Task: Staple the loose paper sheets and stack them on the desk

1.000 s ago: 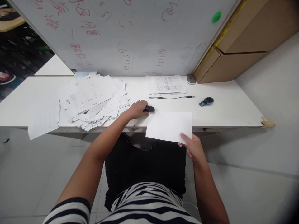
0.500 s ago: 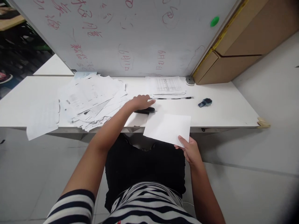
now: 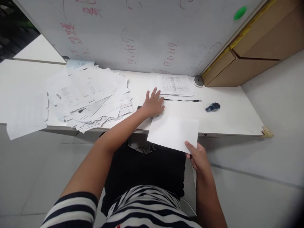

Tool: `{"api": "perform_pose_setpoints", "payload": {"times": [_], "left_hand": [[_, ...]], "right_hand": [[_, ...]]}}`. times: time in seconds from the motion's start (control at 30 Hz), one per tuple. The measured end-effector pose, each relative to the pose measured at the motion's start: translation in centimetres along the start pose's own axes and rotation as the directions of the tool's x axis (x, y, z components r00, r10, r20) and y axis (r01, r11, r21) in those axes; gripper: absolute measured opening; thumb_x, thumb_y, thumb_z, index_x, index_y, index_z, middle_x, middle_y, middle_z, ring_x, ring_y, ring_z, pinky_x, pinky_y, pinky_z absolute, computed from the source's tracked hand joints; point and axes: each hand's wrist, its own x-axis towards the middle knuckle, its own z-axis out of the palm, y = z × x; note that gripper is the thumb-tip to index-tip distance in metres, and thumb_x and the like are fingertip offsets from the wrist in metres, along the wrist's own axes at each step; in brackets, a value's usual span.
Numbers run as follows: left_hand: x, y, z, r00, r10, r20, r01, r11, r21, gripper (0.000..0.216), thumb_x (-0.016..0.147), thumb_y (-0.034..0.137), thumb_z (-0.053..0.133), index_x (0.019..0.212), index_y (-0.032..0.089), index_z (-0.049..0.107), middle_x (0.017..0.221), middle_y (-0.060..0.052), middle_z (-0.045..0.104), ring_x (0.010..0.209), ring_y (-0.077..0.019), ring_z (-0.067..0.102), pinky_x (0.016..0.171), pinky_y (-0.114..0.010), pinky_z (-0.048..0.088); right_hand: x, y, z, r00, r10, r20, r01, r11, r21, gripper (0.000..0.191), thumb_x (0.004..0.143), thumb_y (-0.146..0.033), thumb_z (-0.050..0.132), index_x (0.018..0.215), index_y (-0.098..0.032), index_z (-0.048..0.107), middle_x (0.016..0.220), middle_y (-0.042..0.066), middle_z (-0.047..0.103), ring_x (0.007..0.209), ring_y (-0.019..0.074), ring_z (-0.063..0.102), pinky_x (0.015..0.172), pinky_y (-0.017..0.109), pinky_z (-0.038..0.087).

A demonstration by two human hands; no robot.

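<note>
So our right hand (image 3: 199,155) has the blank sheet (image 3: 173,133) pinched at its near right corner, thumb on top, fingers closed under it, and about half the sheet hangs off the desk (image 3: 232,117) edge over our lap. Left hand (image 3: 154,104) lies flat with fingers spread apart, covering the black stapler (image 3: 139,108), only a sliver of it peeks out.

What could go wrong, we reckon: that 1-corner grip is weak, so the sheet could sag, crease or slip to the floor. The left forearm also sits right next to the messy pile (image 3: 87,95), and a nudge could send loose pages over the edge.

Versus 1 second ago: the left hand was curled around the stapler, now it's splayed and further forward, toward the grid sheets (image 3: 177,85) and pen (image 3: 182,100). The sheet barely shifted
</note>
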Motion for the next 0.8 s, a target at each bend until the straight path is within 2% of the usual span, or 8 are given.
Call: {"api": "perform_pose_setpoints", "payload": {"times": [0.13, 0.27, 0.33, 0.43, 0.57, 0.63, 0.7, 0.8], "left_hand": [[0.2, 0.0, 0.6, 0.999, 0.036, -0.015, -0.036, 0.999, -0.004, 0.054, 0.088, 0.041, 0.043, 0.137, 0.018, 0.044, 0.159, -0.011, 0.018, 0.146, -0.0348, -0.006, 0.113, -0.061, -0.007], [-0.4, -0.2, 0.1, 0.993, 0.065, -0.096, -0.067, 0.998, -0.014, 0.055, 0.089, 0.042, 0.042, 0.138, 0.016, 0.042, 0.157, -0.013, 0.021, 0.147, -0.0352, -0.001, 0.114, -0.059, 0.001], [-1.0, -0.1, -0.6, 0.978, 0.091, -0.189, -0.099, 0.995, -0.034, 0.053, 0.091, 0.045, 0.04, 0.135, 0.016, 0.046, 0.153, -0.014, 0.032, 0.146, -0.0339, 0.009, 0.114, -0.054, 0.01], [-2.5, 0.0, -2.0, 0.944, 0.12, -0.307, -0.158, 0.982, -0.101, 0.044, 0.097, 0.043, 0.027, 0.12, 0.02, 0.057, 0.133, -0.009, 0.056, 0.134, -0.025, 0.037, 0.11, -0.042, 0.024], [-5.0, -0.7, -3.0, 0.922, 0.001, -0.388, -0.056, 0.99, -0.13, 0.048, 0.1, 0.039, 0.016, 0.111, 0.022, 0.059, 0.12, -0.006, 0.063, 0.118, -0.02, 0.051, 0.109, -0.039, 0.024], [-6.0, -1.6, -2.8, 0.945, 0.007, -0.327, -0.041, 0.995, -0.096, 0.044, 0.099, 0.044, 0.023, 0.116, 0.023, 0.058, 0.121, -0.005, 0.063, 0.117, -0.0217, 0.051, 0.11, -0.041, 0.02], [-6.5, -2.5, -2.1, 0.977, 0.096, -0.188, -0.105, 0.994, -0.041, 0.045, 0.094, 0.054, 0.035, 0.119, 0.023, 0.057, 0.117, -0.006, 0.064, 0.113, -0.0246, 0.053, 0.108, -0.042, 0.023], [-6.6, -3.5, -0.9, 0.974, 0.216, -0.063, -0.216, 0.976, 0.006, 0.058, 0.085, 0.066, 0.046, 0.119, 0.021, 0.059, 0.112, -0.01, 0.065, 0.105, -0.0274, 0.054, 0.096, -0.04, 0.033]], "right_hand": [[0.1, 0.2, 0.1, 1.0, 0.003, -0.009, -0.003, 1.0, 0.003, 0.035, 0.068, -0.044, 0.079, 0.075, -0.016, 0.059, 0.056, -0.005, 0.053, 0.038, 0.0041, 0.037, 0.034, 0.02, 0.029], [-0.3, 0.5, 0.6, 1.0, -0.016, -0.016, 0.016, 1.0, 0.023, 0.035, 0.069, -0.044, 0.079, 0.074, -0.016, 0.059, 0.056, -0.005, 0.052, 0.039, 0.0042, 0.036, 0.034, 0.02, 0.028], [-0.5, 0.6, 0.8, 0.999, -0.028, -0.015, 0.029, 0.999, 0.043, 0.035, 0.069, -0.044, 0.078, 0.077, -0.015, 0.06, 0.059, -0.004, 0.053, 0.041, 0.0042, 0.037, 0.035, 0.019, 0.029], [-1.0, 0.8, 1.1, 1.0, -0.03, -0.006, 0.03, 0.998, 0.052, 0.035, 0.07, -0.044, 0.078, 0.078, -0.015, 0.06, 0.06, -0.004, 0.053, 0.042, 0.0042, 0.037, 0.036, 0.019, 0.029], [-1.4, 0.8, 0.9, 0.999, -0.044, -0.015, 0.045, 0.997, 0.059, 0.034, 0.07, -0.043, 0.078, 0.077, -0.015, 0.06, 0.06, -0.004, 0.055, 0.042, 0.0042, 0.036, 0.037, 0.02, 0.03], [-1.4, 0.7, 0.5, 0.999, -0.04, -0.034, 0.042, 0.998, 0.05, 0.035, 0.069, -0.044, 0.079, 0.076, -0.015, 0.061, 0.057, -0.005, 0.053, 0.039, 0.0035, 0.033, 0.036, 0.02, 0.028], [-1.4, 0.3, -0.1, 0.998, -0.029, -0.054, 0.032, 0.998, 0.048, 0.035, 0.067, -0.044, 0.08, 0.074, -0.015, 0.061, 0.05, -0.006, 0.049, 0.037, 0.0029, 0.029, 0.035, 0.02, 0.028], [-1.4, -0.6, -1.4, 0.998, -0.004, -0.069, 0.006, 0.999, 0.041, 0.035, 0.064, -0.043, 0.082, 0.069, -0.016, 0.06, 0.042, -0.008, 0.044, 0.034, 0.0033, 0.029, 0.035, 0.021, 0.034]]}}
